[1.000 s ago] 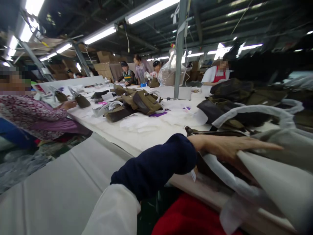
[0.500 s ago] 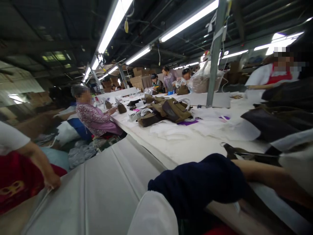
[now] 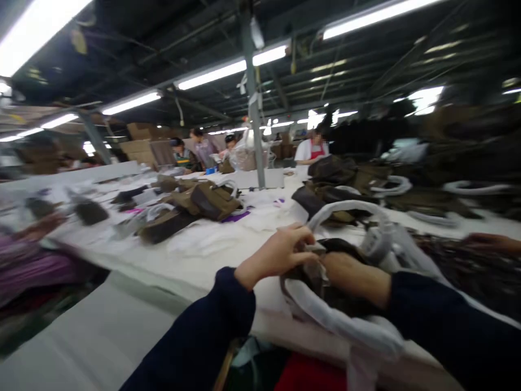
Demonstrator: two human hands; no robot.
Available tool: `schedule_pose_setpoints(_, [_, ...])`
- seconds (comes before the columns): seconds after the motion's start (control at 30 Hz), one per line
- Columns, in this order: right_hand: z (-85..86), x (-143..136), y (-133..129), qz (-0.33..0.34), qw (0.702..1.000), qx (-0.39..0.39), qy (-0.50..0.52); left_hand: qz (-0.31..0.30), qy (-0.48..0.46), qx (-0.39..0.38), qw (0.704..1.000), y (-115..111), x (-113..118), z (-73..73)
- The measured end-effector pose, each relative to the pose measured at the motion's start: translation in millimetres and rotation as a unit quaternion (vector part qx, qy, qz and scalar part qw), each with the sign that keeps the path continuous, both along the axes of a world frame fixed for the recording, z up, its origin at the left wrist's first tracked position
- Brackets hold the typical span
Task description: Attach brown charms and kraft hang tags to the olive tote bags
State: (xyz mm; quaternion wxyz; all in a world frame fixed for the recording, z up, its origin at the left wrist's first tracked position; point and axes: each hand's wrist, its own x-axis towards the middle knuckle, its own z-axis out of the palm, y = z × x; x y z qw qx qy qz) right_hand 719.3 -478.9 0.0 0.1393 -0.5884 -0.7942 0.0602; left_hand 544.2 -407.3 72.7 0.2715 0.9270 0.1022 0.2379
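In front of me at the table's near edge sits a dark olive bag with handles wrapped in white. From the left, my left hand has its fingers curled onto the bag's open rim, pinching whitish material there. My right hand reaches into the bag's opening from the right; its fingers are hidden by the bag and the left hand. One wrapped handle arches up behind both hands, and the other hangs down over the front side.
Brown bags lie on the white table beyond my left hand. More bags are heaped behind. Another person's hand is at the right edge; a person in purple sits left. A metal post rises mid-table.
The view has swung right. Both my hands now show at the bag; before, only one bent, sleeved arm was clearly visible. The person in the red apron at the left has gone out of view.
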Motion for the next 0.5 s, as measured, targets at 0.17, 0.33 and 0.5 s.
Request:
schedule_pose_setpoints(0.17, [43.5, 24.5, -46.8, -0.019, 0.995, -0.032, -0.089, -0.043, 0.088, 0.086, 0.991, 2.8, 11.8, -9.5])
schedule_pose_setpoints(0.33, [74.2, 23.1, -91.0, -0.035, 0.999, 0.006, 0.01, -0.062, 0.144, 0.164, 0.974, 0.9, 23.1, -2.3])
schedule_pose_setpoints(0.5, [39.6, 41.0, -89.8, -0.038, 0.998, -0.017, -0.041, -0.081, 0.155, 0.272, 0.946, -15.7, 32.0, -4.2])
